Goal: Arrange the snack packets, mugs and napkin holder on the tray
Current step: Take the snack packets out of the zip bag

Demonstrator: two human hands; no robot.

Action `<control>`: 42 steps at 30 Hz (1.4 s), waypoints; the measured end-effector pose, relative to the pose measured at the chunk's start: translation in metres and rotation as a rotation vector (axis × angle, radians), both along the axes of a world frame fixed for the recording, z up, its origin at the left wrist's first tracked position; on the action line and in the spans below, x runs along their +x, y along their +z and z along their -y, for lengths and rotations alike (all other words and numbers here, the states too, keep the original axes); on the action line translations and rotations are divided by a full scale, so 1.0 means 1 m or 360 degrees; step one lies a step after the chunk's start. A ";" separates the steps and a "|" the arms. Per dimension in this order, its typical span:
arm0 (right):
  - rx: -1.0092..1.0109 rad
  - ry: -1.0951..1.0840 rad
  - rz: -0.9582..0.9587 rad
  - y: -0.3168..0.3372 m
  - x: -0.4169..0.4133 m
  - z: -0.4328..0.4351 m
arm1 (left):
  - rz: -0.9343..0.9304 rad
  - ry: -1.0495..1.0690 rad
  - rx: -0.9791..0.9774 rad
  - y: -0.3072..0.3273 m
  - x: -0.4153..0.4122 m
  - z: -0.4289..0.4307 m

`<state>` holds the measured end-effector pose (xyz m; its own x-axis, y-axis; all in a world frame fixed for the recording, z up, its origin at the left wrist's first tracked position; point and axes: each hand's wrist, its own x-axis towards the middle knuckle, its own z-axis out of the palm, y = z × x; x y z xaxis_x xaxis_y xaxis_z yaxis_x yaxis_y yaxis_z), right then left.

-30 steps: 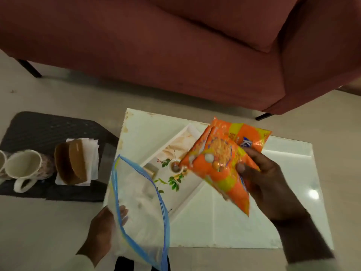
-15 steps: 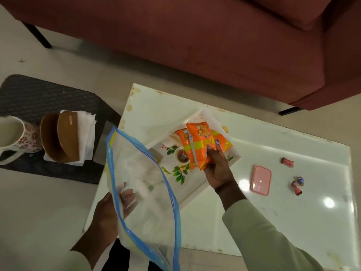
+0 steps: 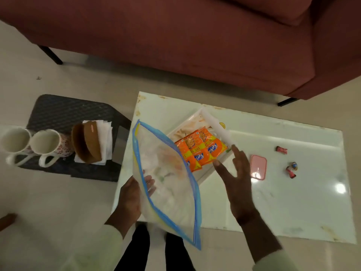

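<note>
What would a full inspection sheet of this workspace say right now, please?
Surface: glossy white table, stained near its edges.
Job's things: three orange snack packets lie side by side on the tray; two mugs and the napkin holder stand off the tray, on the dark side table.
Clutter: pink box and wrapped sweets on the table, right of the tray.
Hands: left hand holds a clear zip bag; right hand open, holding nothing, by the tray's near edge.
Cables: nothing seen.
Surroundings: red sofa, pale floor.
</note>
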<state>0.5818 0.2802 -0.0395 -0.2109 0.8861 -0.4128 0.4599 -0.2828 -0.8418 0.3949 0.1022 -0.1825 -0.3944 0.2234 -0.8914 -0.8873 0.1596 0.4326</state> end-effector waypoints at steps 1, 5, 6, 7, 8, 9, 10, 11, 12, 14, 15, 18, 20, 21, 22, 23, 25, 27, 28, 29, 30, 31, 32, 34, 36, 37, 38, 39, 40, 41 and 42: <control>0.0126 0.0130 -0.0013 0.032 0.000 0.010 | -0.0005 -0.0031 0.0015 0.015 0.001 -0.003; 0.0586 0.0663 0.0031 0.166 -0.009 0.057 | -0.0022 -0.0172 0.0177 0.093 0.001 -0.002; 0.0658 0.0776 0.0041 0.192 -0.014 0.067 | -0.0026 -0.0197 0.0217 0.110 0.001 -0.002; 0.0736 0.0878 0.0064 0.217 -0.020 0.078 | -0.0034 -0.0222 0.0245 0.130 0.001 0.000; 0.0817 0.0968 0.0105 0.238 -0.026 0.089 | -0.0058 -0.0246 0.0276 0.149 0.002 0.001; 0.0896 0.1042 0.0174 0.255 -0.031 0.099 | -0.0083 -0.0276 0.0311 0.167 0.003 0.004; 0.0965 0.1109 0.0256 0.267 -0.036 0.108 | -0.0082 -0.0313 0.0345 0.184 0.004 0.007; 0.1013 0.1166 0.0354 0.273 -0.041 0.114 | -0.0081 -0.0358 0.0367 0.195 0.006 0.008; 0.1047 0.1214 0.0465 0.279 -0.045 0.121 | -0.0059 -0.0404 0.0386 0.209 0.006 0.012; 0.1086 0.1278 0.0672 0.282 -0.051 0.131 | -0.0034 -0.0544 0.0413 0.231 0.005 0.020; 0.1104 0.1288 0.0734 0.282 -0.052 0.136 | -0.0031 -0.0608 0.0457 0.240 0.006 0.023; 0.1084 0.1290 0.0753 0.272 -0.053 0.144 | -0.0107 -0.0682 0.0502 0.262 0.008 0.030; 0.1023 0.1338 0.0771 0.263 -0.053 0.147 | -0.0138 -0.0735 0.0572 0.274 0.011 0.034; 0.0993 0.1383 0.0811 0.257 -0.053 0.148 | -0.0151 -0.0818 0.0632 0.278 0.014 0.033; 0.0969 0.1422 0.0859 0.253 -0.052 0.149 | -0.0181 -0.0911 0.0672 0.284 0.018 0.033; 0.0944 0.1443 0.0901 0.249 -0.050 0.150 | -0.0156 -0.0949 0.0700 0.289 0.020 0.033; 0.0881 0.1455 0.0912 0.239 -0.046 0.152 | -0.0038 -0.0875 0.0761 0.293 0.024 0.029; 0.0818 0.1392 0.0813 0.230 -0.041 0.157 | 0.0039 -0.0846 0.0827 0.295 0.022 0.026; 0.0798 0.1329 0.0746 0.226 -0.039 0.159 | 0.0044 -0.0883 0.0869 0.300 0.020 0.023; 0.0798 0.1244 0.0675 0.222 -0.037 0.162 | 0.0027 -0.0930 0.0913 0.305 0.020 0.023; 0.0819 0.1141 0.0588 0.219 -0.035 0.164 | 0.0069 -0.0940 0.0963 0.309 0.019 0.022; 0.0845 0.1038 0.0495 0.216 -0.034 0.164 | 0.0127 -0.0943 0.1002 0.310 0.018 0.021; 0.0864 0.0937 0.0422 0.214 -0.034 0.163 | 0.0169 -0.0950 0.1044 0.311 0.018 0.019; 0.0838 0.0783 0.0353 0.215 -0.031 0.161 | 0.0062 -0.1001 0.1062 0.314 0.019 0.017; 0.0712 0.0692 0.0284 0.220 -0.026 0.156 | -0.0276 -0.1176 0.0985 0.323 0.016 0.014; 0.0663 0.0650 0.0235 0.222 -0.022 0.154 | -0.0481 -0.1272 0.0942 0.330 0.016 0.013; 0.0635 0.0593 0.0192 0.224 -0.017 0.150 | -0.0702 -0.1335 0.0880 0.335 0.014 0.011; 0.0608 0.0515 0.0156 0.226 -0.010 0.147 | -0.0943 -0.1339 0.0799 0.339 0.014 0.009; 0.0563 0.0425 0.0125 0.229 -0.004 0.143 | -0.1168 -0.1309 0.0729 0.342 0.013 0.007; 0.0502 0.0343 0.0101 0.232 0.003 0.139 | -0.1318 -0.1300 0.0697 0.343 0.012 0.005; 0.0428 0.0265 0.0074 0.235 0.010 0.136 | -0.1393 -0.1343 0.0713 0.346 0.013 0.003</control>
<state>0.5919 0.1445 0.1957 -0.3487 0.9196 -0.1810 0.5208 0.0296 -0.8531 0.4077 0.0993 0.1636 -0.3965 0.8973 -0.1939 0.0190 0.2192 0.9755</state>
